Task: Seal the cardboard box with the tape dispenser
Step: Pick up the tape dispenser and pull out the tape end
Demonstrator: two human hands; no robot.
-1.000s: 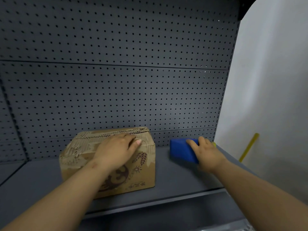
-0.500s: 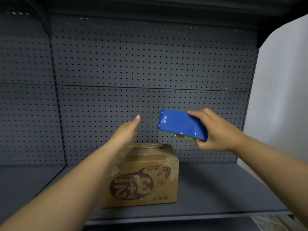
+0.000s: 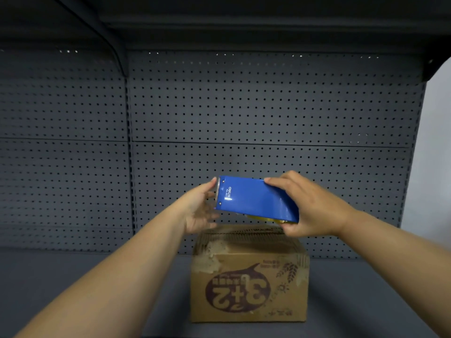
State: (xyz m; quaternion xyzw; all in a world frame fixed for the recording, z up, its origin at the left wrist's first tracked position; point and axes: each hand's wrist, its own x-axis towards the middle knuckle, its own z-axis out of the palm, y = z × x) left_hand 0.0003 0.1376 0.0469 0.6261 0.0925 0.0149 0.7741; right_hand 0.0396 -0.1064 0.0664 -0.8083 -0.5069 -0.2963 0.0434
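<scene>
A brown cardboard box (image 3: 249, 276) with a dark printed logo stands on the grey shelf, its top flaps down. Above it hangs the blue tape dispenser (image 3: 256, 200), tilted, a bit of yellowish tape roll showing under its right end. My right hand (image 3: 310, 206) grips the dispenser's right end. My left hand (image 3: 200, 208) is at the dispenser's left, metal-edged end, fingers spread and touching or nearly touching it; whether it holds tape I cannot tell.
The grey shelf board (image 3: 97, 289) runs left and right of the box. A dark perforated back panel (image 3: 244, 113) rises behind. Another shelf (image 3: 244, 20) hangs overhead. A pale wall (image 3: 436, 142) shows at the right.
My right hand lifted the dispenser off the shelf and brought it over the box. My left hand left the box top and rose to the dispenser's left end.
</scene>
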